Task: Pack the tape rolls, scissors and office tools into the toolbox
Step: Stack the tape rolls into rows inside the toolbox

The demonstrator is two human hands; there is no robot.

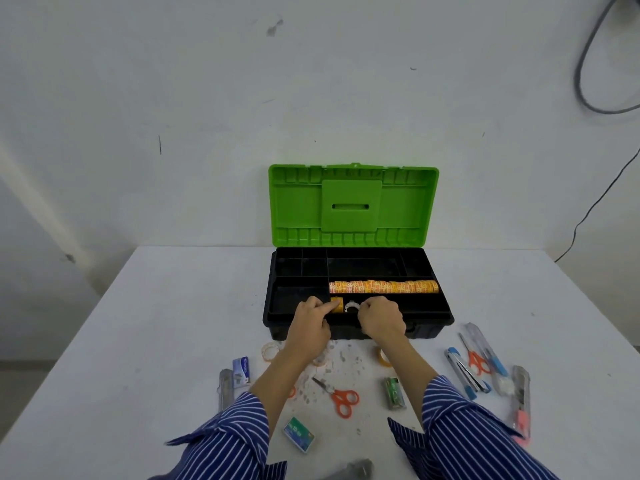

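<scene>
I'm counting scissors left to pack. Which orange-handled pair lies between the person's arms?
The scissors in front of the toolbox, lying alone between the sleeves. The other pair lies right of the right arm, among the blue tools.

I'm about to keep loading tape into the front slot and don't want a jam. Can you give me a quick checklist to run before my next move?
1. Toolbox lid fully open, upright: ok.
2. Back row of tape rolls seated in its compartment: ok.
3. Yellow roll under left hand standing upright in the front slot: ok.
4. White-core roll by right hand seated: cannot tell, partly hidden.
5. Loose rolls left on table, such as the clear roll: not ok, still unpacked.
</scene>
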